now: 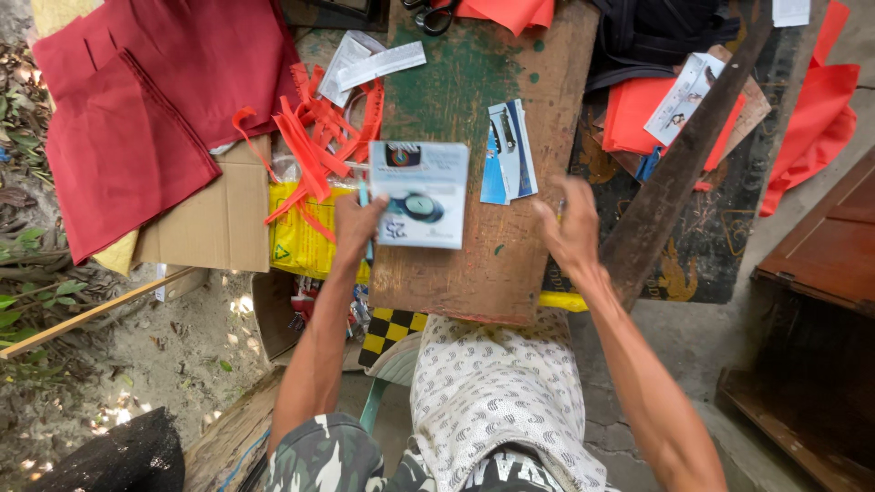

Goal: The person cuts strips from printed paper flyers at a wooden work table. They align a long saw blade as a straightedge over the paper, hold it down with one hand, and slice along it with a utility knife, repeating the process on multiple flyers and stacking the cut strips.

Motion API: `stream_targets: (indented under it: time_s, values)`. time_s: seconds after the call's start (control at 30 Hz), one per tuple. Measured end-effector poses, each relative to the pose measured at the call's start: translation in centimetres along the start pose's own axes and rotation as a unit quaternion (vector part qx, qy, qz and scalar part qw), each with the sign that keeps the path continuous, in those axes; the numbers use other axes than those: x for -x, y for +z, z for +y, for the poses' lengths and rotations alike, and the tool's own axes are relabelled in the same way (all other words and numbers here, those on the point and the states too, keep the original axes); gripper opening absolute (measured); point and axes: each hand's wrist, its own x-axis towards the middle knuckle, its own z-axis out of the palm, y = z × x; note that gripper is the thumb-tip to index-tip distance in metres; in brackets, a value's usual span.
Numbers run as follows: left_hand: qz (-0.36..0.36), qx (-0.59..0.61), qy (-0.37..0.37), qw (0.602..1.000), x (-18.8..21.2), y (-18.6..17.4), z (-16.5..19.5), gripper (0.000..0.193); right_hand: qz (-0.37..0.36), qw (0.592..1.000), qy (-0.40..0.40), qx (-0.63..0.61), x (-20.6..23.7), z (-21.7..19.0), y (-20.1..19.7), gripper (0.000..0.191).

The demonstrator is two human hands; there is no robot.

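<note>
At the far left lies dark red cloth [137, 100], spread over cardboard [219, 219] and reaching the ground litter. Just right of it a tangle of orange strips [314, 137] lies across a yellow bag [296, 241], with white paper slips [369, 62] beyond. The left hand [355, 228] is closed on the near left corner of a pale card [421, 193] printed with a round dark object, holding it tilted just above the left part of the worn green-and-brown tabletop [497, 264]; a thin light-blue stick also passes through this hand's grip. Just right of the card, blue-and-white packets [508, 152] lie flat on the wood. Scissors [428, 14] sit at the far edge. The right hand [570, 228] rests at the tabletop's right side with fingers loosely spread, holding nothing that can be made out. Right of it a dark plank [684, 155] runs diagonally, over orange cloth [638, 114] and another packet [685, 96]. A wooden cabinet [820, 255] stands at the far right.
</note>
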Motion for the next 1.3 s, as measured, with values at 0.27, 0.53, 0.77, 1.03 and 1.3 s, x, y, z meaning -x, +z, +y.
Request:
stream_targets:
  time_s: [0.27,0.53,0.77,1.03,1.3]
  values:
    - [0.037,-0.125,0.000,0.991,3.4,1.7,-0.8,0.027,-0.083,0.978,-0.137,0.136,-13.8,-3.3,4.7,0.098]
    - [0.157,-0.096,0.187,0.965,4.5,1.1,-0.7,0.031,-0.111,0.965,-0.088,0.220,-13.2,-2.1,6.2,0.043]
    - [0.028,0.269,-0.038,0.962,2.6,1.8,4.7,0.049,-0.235,0.965,0.091,-0.070,-14.7,-4.3,3.2,0.054]
    - [-0.096,0.190,0.035,0.976,-0.6,4.8,8.5,0.044,-0.228,0.899,0.221,-0.301,-17.6,-11.8,9.7,0.057]
    - [0.164,-0.023,0.213,0.963,-6.3,-5.7,4.0,0.018,-0.154,0.983,-0.099,0.024,-13.1,-8.9,10.6,0.046]
